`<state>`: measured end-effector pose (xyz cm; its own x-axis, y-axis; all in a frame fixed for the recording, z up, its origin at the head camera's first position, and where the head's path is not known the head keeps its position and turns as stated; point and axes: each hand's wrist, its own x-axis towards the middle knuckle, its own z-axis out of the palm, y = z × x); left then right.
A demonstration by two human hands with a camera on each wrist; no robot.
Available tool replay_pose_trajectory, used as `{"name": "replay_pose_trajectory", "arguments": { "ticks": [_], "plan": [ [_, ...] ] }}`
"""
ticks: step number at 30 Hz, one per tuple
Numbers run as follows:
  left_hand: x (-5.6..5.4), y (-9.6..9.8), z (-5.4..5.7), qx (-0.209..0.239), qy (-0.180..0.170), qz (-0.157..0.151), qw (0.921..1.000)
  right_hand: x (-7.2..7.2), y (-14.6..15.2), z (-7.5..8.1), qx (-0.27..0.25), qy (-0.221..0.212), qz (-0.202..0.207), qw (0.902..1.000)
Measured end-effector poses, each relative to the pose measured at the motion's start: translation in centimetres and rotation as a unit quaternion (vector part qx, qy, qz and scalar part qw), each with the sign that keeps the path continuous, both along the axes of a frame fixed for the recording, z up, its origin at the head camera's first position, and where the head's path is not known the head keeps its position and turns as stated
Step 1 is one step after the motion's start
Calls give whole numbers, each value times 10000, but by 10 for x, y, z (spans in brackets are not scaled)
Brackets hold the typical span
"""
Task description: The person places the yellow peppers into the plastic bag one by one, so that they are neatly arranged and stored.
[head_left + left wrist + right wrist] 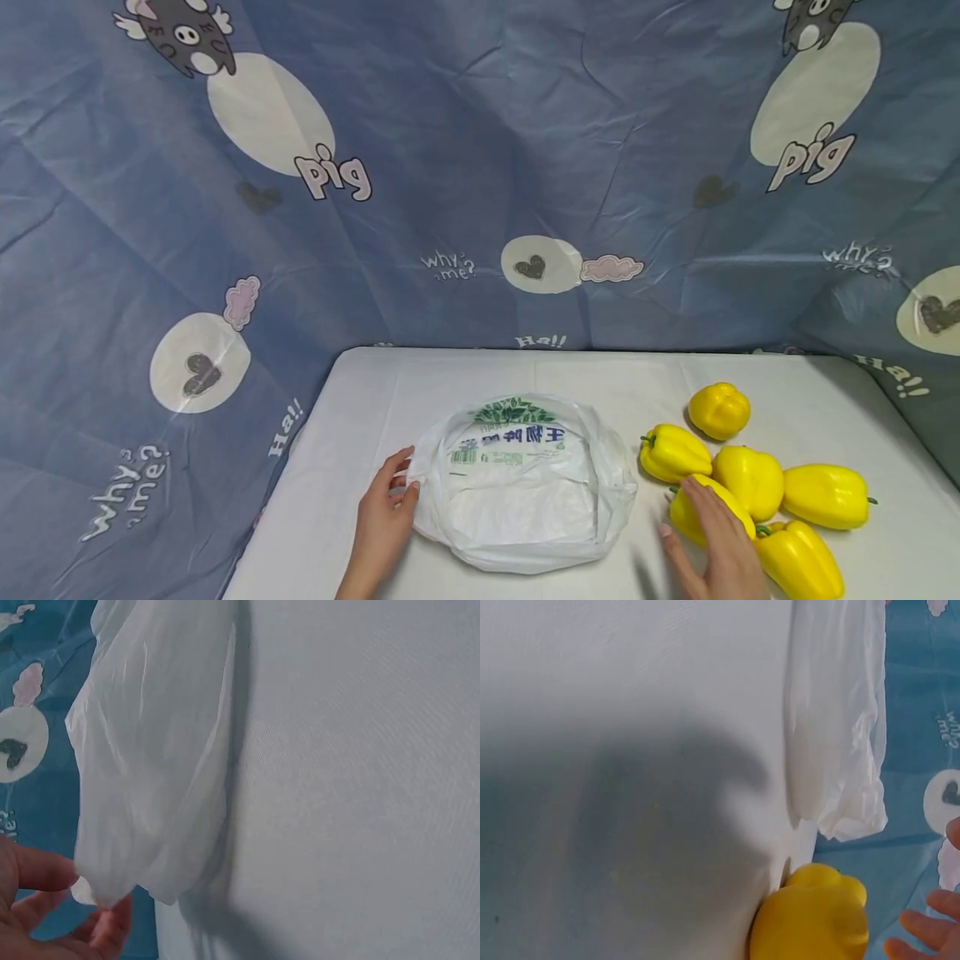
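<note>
A white plastic bag [517,517] with green and blue print lies on the table, its mouth spread wide. My left hand [384,512] holds the bag's left rim between thumb and fingers; in the left wrist view the bag's edge [150,787] sits between the fingertips. To the right, my right hand [716,542] hovers over a yellow bell pepper [686,517], fingers extended and partly covering it. In the right wrist view the fingers [930,928] stand apart from a bell pepper [810,919], with a gap between.
Several more yellow bell peppers cluster around the right hand, among them one at the back [719,411], one at the far right [827,497] and one at the front [801,560]. A blue patterned cloth [480,167] hangs behind the white table [360,400].
</note>
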<state>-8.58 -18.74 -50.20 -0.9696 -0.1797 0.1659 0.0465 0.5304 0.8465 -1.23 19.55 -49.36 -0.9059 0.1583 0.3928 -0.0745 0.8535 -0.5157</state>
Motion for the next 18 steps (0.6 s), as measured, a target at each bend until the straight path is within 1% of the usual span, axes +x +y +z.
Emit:
{"name": "replay_pose_trajectory", "arguments": {
  "ticks": [3,6,9,12,15,18],
  "plan": [
    [-2,-2,0,416,-169,-54,9990,1,1,1,-134,-115,-126,9998],
    [-3,-3,-3,782,-243,-20,9966,2,3,0,-186,-183,-194,9995],
    [-5,-4,-6,1033,-267,73,9943,1,6,-1,-186,-222,-176,9994],
    [-7,-5,-9,1242,-289,116,9918,0,10,0,-144,-366,-127,9991],
    [-8,-4,-10,1362,-317,138,9901,-1,14,-1,-174,-297,-21,9994],
    [-8,-4,-11,1419,-345,164,9891,-2,19,-2,-215,-66,74,9997]
  ]
}}
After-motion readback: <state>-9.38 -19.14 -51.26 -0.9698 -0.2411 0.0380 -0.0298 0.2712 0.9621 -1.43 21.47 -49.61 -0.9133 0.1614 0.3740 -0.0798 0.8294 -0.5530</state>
